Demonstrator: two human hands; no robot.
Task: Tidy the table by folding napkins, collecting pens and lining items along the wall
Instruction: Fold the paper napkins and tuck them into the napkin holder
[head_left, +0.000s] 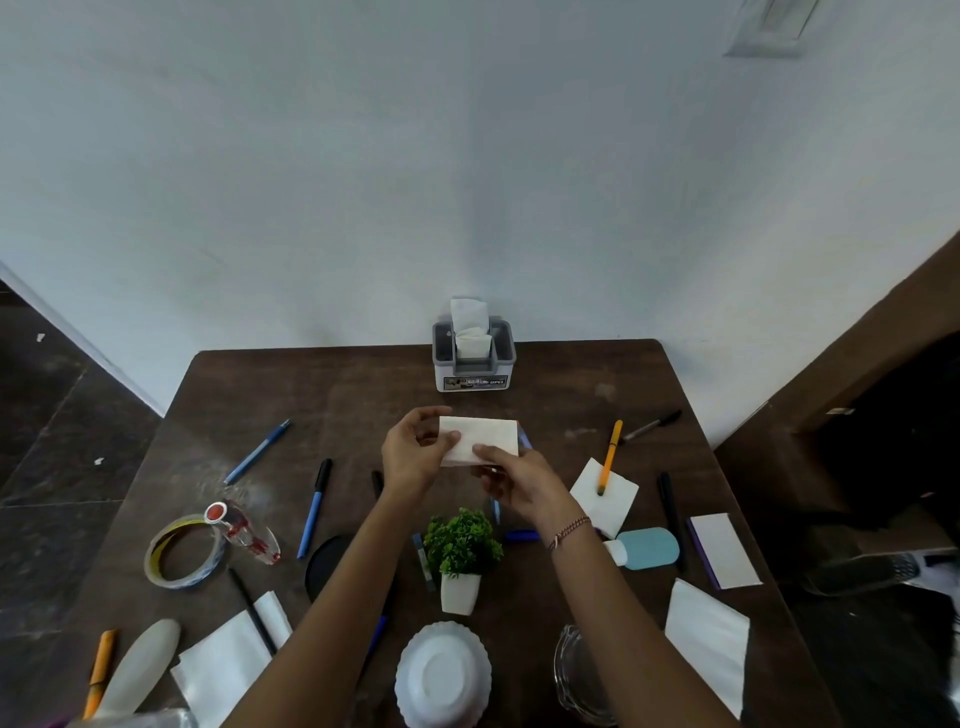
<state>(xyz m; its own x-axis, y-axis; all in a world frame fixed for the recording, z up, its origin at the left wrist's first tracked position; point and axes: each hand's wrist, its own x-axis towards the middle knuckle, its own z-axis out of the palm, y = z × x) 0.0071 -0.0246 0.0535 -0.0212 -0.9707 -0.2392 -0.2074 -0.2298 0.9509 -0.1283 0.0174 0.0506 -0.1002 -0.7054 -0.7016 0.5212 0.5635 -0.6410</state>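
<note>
Both hands hold one folded white napkin (485, 436) above the middle of the brown table (363, 384). My left hand (413, 457) pinches its left end and my right hand (511, 475) grips its lower right edge. A grey napkin holder (474, 364) with white napkins stands at the wall. Loose napkins lie at the left front (223, 665), the right front (709, 639) and the right (610, 501), the last with an orange pen (609, 457) on it. Blue pens (257, 452) (313, 506) lie to the left, dark pens (652, 426) (670, 512) to the right.
A small potted plant (461, 556), an upturned white bowl (442, 675) and a glass bowl (576, 675) stand near me. A tape roll (182, 553), a clear bottle (244, 532), a blue bottle (647, 548), a notepad (724, 551) and a black disc (324, 564) lie around.
</note>
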